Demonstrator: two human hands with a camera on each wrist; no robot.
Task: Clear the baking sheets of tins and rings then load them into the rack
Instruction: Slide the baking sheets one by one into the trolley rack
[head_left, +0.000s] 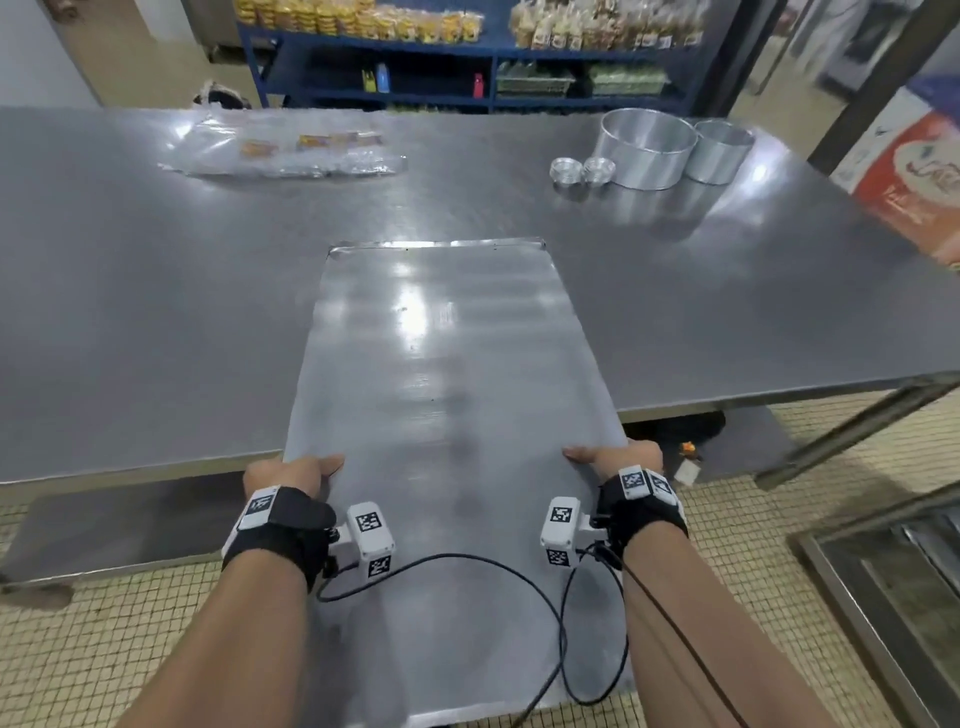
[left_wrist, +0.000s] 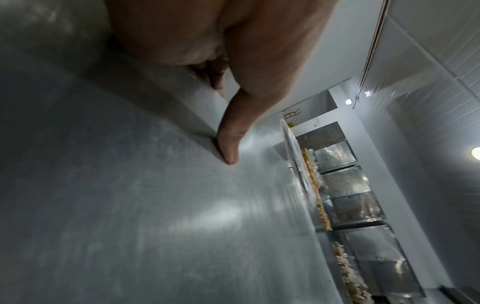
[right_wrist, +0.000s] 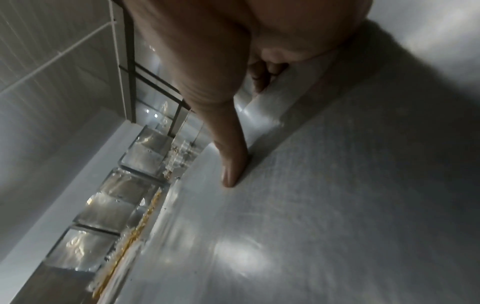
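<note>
A bare metal baking sheet (head_left: 441, 374) lies lengthwise, its far half on the steel table (head_left: 156, 312) and its near half sticking out over the floor. My left hand (head_left: 291, 475) grips its left edge, thumb on top and fingers under; the thumb (left_wrist: 228, 142) lies flat on the sheet (left_wrist: 130, 205). My right hand (head_left: 615, 457) grips the right edge the same way, thumb (right_wrist: 231, 164) pressed on the sheet (right_wrist: 337, 205). Two tall rings (head_left: 647, 148) and two small tins (head_left: 582, 170) stand on the table at the far right.
A clear plastic bag of packets (head_left: 285, 150) lies at the table's far left. Blue shelves with packaged goods (head_left: 467, 57) stand behind. An orange and white box (head_left: 919, 176) is at the right; a metal frame (head_left: 883, 582) stands low right over the tiled floor.
</note>
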